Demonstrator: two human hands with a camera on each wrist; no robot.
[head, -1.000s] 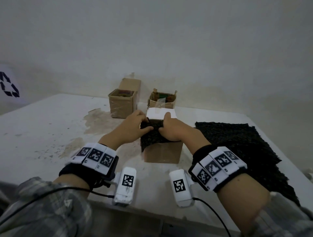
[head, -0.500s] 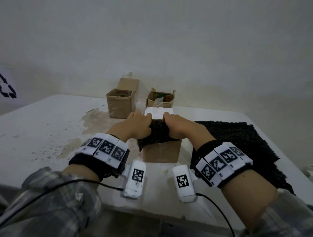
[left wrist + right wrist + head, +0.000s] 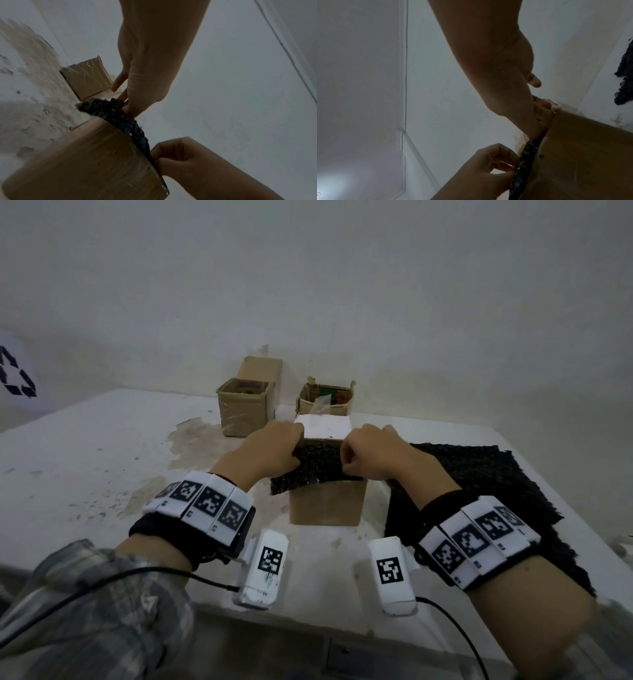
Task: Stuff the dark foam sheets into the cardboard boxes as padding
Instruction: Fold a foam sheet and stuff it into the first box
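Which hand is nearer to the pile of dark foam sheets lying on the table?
Right. The right hand holds the foam piece beside the pile of dark foam sheets; the left hand holds its far side.

dark foam sheet draped over cardboard box

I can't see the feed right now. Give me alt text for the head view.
Both hands, left hand and right hand, grip a dark foam sheet draped over the open top of the near cardboard box on a white table. More foam sheets lie to the right; two open boxes stand behind.
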